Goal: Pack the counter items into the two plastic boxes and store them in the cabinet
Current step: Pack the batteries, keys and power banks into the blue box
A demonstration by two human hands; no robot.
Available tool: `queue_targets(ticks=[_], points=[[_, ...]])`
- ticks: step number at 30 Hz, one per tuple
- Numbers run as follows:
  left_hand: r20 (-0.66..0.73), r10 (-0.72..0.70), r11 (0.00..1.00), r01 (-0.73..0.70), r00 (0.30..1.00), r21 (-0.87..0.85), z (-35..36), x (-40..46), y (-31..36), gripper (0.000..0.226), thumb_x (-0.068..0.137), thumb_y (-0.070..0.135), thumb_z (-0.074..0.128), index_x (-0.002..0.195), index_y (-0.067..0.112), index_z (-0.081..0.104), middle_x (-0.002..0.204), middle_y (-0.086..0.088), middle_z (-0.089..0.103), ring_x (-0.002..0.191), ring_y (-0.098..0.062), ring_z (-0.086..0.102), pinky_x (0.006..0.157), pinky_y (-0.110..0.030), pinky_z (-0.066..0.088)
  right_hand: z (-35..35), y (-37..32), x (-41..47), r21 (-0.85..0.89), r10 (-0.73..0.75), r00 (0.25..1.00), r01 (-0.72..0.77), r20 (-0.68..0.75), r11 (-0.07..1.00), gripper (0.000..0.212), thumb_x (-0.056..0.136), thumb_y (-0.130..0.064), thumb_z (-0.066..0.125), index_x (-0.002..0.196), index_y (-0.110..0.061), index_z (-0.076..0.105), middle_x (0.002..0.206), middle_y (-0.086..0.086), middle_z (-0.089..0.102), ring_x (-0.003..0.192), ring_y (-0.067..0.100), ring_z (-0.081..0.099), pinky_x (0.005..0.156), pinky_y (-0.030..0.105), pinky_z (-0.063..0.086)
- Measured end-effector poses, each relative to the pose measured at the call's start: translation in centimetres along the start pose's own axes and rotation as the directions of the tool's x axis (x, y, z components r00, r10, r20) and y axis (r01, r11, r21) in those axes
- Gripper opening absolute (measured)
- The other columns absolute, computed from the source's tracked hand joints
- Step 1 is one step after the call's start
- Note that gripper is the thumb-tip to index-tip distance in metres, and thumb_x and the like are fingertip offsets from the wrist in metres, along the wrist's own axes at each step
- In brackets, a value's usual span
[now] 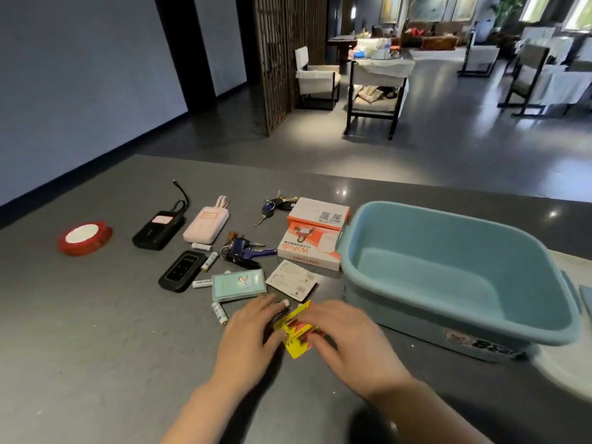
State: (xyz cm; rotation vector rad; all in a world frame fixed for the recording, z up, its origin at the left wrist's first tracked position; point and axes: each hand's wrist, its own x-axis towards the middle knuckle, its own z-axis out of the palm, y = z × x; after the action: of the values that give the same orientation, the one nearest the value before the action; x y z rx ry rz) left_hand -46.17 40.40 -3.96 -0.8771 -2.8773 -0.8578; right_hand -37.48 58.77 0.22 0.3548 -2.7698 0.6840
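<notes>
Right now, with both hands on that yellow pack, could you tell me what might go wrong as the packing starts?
1. Both hands, left and right, gather the yellow battery pack; loose batteries lie beside the left hand and could be knocked and roll across the counter.
2. The blue box sits near the counter's right end, so a push while loading might shift it toward the edge.
3. Two key bunches could scratch the power banks if tossed in together.

Single head-worn wide-angle view, looking forward and down, close over the desk (96,347); room beyond in the upper frame.
</notes>
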Motion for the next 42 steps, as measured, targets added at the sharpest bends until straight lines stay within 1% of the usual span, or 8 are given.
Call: queue_targets(ticks=[5, 12, 16, 21, 28, 32, 36, 42], points=[[0.012, 0.005, 0.998, -0.006, 1.000, 0.068, 0.2, -1.0, -2.3, 0.037, 0.090, 0.033, 0.057, 0.127, 0.035, 0.056, 0.136, 0.017, 0.050, 0.128, -0.008, 0.044, 0.108, -0.025, 0.023, 6.0, 0.6, 0.9, -0.077, 0.265, 0.946, -0.255, 0.186, 0.964, 0.051, 0.095, -0.052, 0.044, 0.144, -0.039, 0.035, 0.157, -0.015, 0.019, 0.144, 0.005, 0.015, 0.113, 0.024, 0.016], [0.017, 0.062, 0.997, -0.063, 0.998, 0.034, -0.3, 0.1, -2.9, 0.040, 0.083, 0.033, 0.064, 0.123, 0.036, 0.057, 0.120, 0.018, 0.059, 0.115, -0.008, 0.051, 0.093, -0.020, 0.031, 7.0, 0.5, 0.6, -0.030, 0.357, 0.931, -0.356, 0.078, 0.934, 0.036, 0.083, -0.051, 0.058, 0.114, -0.034, 0.054, 0.137, -0.019, 0.041, 0.125, 0.009, 0.042, 0.097, 0.025, 0.034], [0.198, 0.174, 0.980, -0.190, 0.965, 0.063, -1.0, 2.7, -3.4, 0.063, 0.079, 0.036, 0.068, 0.137, 0.039, 0.043, 0.141, 0.021, 0.041, 0.130, -0.005, 0.034, 0.102, -0.023, 0.023, 6.0, 1.0, 0.3, 0.110, 0.360, 0.928, -0.369, 0.095, 0.923, 0.047, 0.079, -0.021, 0.063, 0.121, -0.038, 0.050, 0.126, -0.021, 0.049, 0.116, 0.010, 0.050, 0.097, 0.029, 0.041], [0.271, 0.202, 0.965, -0.238, 0.941, 0.109, -0.7, 4.2, -3.9, 0.055, 0.080, 0.043, 0.067, 0.131, 0.040, 0.048, 0.134, 0.020, 0.049, 0.125, -0.006, 0.040, 0.099, -0.024, 0.026, 5.5, 1.8, -0.3, 0.077, 0.461, 0.882, -0.469, 0.103, 0.880, 0.057, 0.082, -0.042, 0.065, 0.134, -0.040, 0.042, 0.131, -0.020, 0.049, 0.120, 0.006, 0.048, 0.097, 0.028, 0.041], [0.108, 0.120, 0.993, -0.118, 0.987, -0.028, -1.7, 2.8, -3.2, 0.056, 0.074, 0.051, 0.071, 0.123, 0.029, 0.058, 0.121, 0.013, 0.058, 0.115, -0.008, 0.050, 0.098, -0.026, 0.037, 2.8, -0.2, -0.8, 0.074, 0.469, 0.881, -0.472, 0.061, 0.878, 0.056, 0.080, -0.058, 0.062, 0.131, -0.045, 0.044, 0.123, -0.022, 0.051, 0.116, -0.001, 0.045, 0.093, 0.024, 0.038], [-0.151, 0.024, 0.966, -0.062, 0.988, -0.251, -3.6, 3.6, -1.0, 0.049, 0.069, 0.039, 0.077, 0.115, 0.028, 0.062, 0.113, 0.017, 0.058, 0.106, 0.000, 0.051, 0.089, -0.013, 0.036, -2.3, -1.8, -1.6, 0.222, 0.440, 0.881, -0.400, -0.176, 0.889, 0.067, 0.067, -0.068, 0.062, 0.129, -0.046, 0.049, 0.119, -0.030, 0.052, 0.116, -0.008, 0.047, 0.095, 0.012, 0.037], [-0.222, 0.000, 0.935, -0.078, 0.975, -0.345, -4.1, 6.7, 3.0, 0.046, 0.070, 0.034, 0.078, 0.113, 0.032, 0.061, 0.109, 0.020, 0.058, 0.100, 0.005, 0.054, 0.081, -0.005, 0.036, -9.1, 2.2, -0.8, 0.124, 0.392, 0.832, -0.374, -0.393, 0.919, 0.052, 0.074, -0.055, 0.073, 0.121, -0.037, 0.059, 0.114, -0.026, 0.058, 0.109, -0.007, 0.048, 0.090, 0.005, 0.031], [-0.220, -0.031, 0.916, -0.061, 0.975, -0.397, -2.1, 9.4, 7.3, 0.047, 0.069, 0.039, 0.079, 0.114, 0.033, 0.063, 0.115, 0.019, 0.058, 0.107, 0.006, 0.051, 0.091, -0.012, 0.035, -11.8, 11.4, 3.5, -0.208, 0.620, 0.784, -0.612, -0.035, 0.763, 0.046, 0.075, -0.048, 0.074, 0.114, -0.025, 0.066, 0.109, 0.000, 0.061, 0.109, 0.020, 0.053, 0.087, 0.028, 0.041]])
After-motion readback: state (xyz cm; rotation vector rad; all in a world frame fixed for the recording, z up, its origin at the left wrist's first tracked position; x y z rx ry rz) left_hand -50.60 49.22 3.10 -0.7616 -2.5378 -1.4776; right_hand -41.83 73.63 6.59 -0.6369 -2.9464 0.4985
